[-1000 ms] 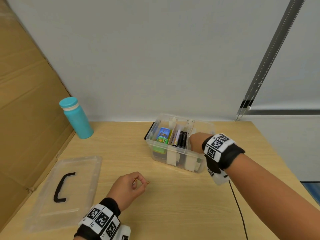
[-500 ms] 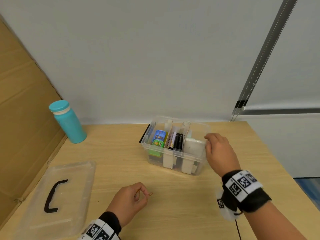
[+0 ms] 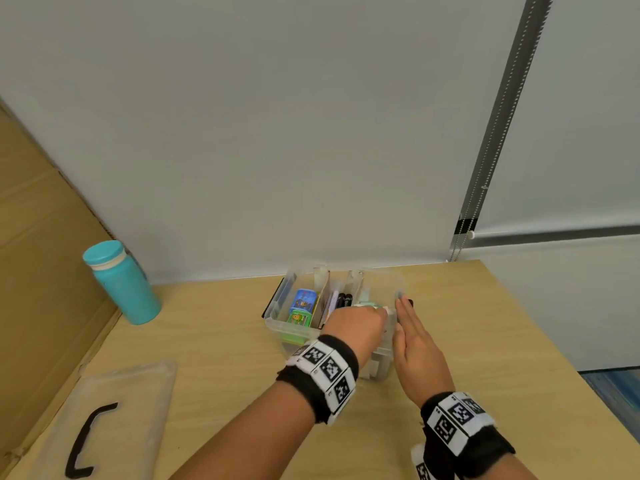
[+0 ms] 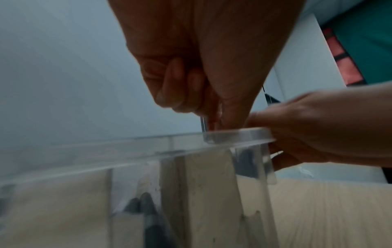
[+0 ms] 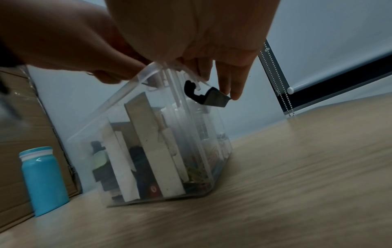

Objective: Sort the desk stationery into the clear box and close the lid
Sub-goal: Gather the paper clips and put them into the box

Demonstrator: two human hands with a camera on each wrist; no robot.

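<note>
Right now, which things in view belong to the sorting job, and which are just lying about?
Job:
clear box with stationery
lid, off, lying on the desk
left hand, over the box
right hand, flat against the box's right side

Lying about:
teal bottle
cardboard

1. Pretty sure I'm in an office or a plain test room: bare white wall [image 3: 277, 133] right behind my light wood desk [image 3: 214, 327].
2. Roller blind [image 3: 561, 233] with a bead chain [image 5: 286, 104] on my right, so there's a window.
3. Cardboard sheet [image 3: 38, 271] along my left, teal water bottle [image 3: 121, 282] beside it.
</note>
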